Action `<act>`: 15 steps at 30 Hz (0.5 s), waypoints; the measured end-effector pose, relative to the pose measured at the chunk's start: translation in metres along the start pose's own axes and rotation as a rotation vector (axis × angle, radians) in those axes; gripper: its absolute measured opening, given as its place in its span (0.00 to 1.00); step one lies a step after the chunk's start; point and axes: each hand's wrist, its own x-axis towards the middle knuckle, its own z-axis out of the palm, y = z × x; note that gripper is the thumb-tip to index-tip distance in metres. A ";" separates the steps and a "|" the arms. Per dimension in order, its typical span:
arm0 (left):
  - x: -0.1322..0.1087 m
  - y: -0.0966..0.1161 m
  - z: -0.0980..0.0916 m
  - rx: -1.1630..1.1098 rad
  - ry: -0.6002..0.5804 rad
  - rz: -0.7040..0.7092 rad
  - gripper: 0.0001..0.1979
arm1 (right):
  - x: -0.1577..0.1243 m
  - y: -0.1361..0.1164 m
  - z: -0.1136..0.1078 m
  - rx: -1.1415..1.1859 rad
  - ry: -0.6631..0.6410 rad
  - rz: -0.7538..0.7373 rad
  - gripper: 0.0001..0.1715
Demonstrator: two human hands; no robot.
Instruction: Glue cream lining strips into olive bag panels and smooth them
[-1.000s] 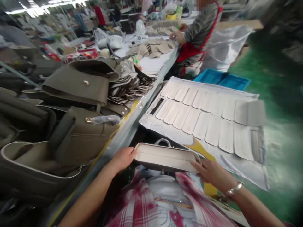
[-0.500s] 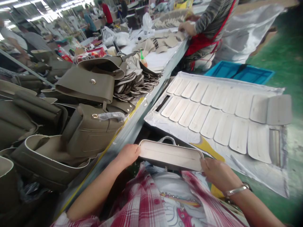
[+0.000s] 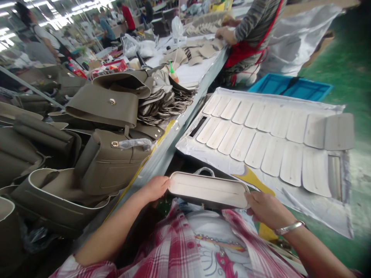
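A bag piece with a long, pale, rounded base (image 3: 208, 189) is held level in front of my body, its dark side and a curved handle showing behind and below the base. My left hand (image 3: 158, 187) pinches its left end. At the right end, my right hand (image 3: 262, 206) grips the rim between thumb and fingers. Just beyond lies a white-covered board (image 3: 214, 158) with two rows of pale rounded panels (image 3: 272, 158). A yellow strip (image 3: 255, 180) rests at the board's near edge.
Olive-brown bags (image 3: 113, 162) crowd the table at left, beside a stack of dark-edged pieces (image 3: 162, 100). A glue bottle (image 3: 173, 73) stands behind the stack. A co-worker's hands (image 3: 227, 34) are at the table's far side. A blue crate (image 3: 310, 89) sits behind the board.
The view has shifted slightly. Both hands keep their hold on the bag piece, which stays nearly in place. In the left background, a person has come further into view.
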 end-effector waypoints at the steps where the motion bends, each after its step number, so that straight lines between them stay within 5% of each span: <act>1: 0.001 -0.006 0.000 -0.185 -0.057 -0.027 0.27 | 0.000 -0.001 -0.002 0.071 -0.055 0.031 0.24; 3: 0.002 -0.016 0.001 -0.490 -0.151 -0.060 0.33 | -0.001 -0.002 -0.004 0.158 -0.114 0.059 0.26; 6: 0.002 -0.021 0.003 -0.583 -0.143 -0.060 0.35 | -0.004 0.000 -0.007 0.088 -0.093 -0.027 0.24; 11: -0.003 0.001 0.004 -0.056 0.024 -0.016 0.21 | -0.005 0.006 -0.003 -0.271 -0.018 -0.242 0.10; 15: -0.002 0.019 0.003 0.296 0.086 0.015 0.19 | 0.000 0.013 0.008 -0.417 0.058 -0.321 0.10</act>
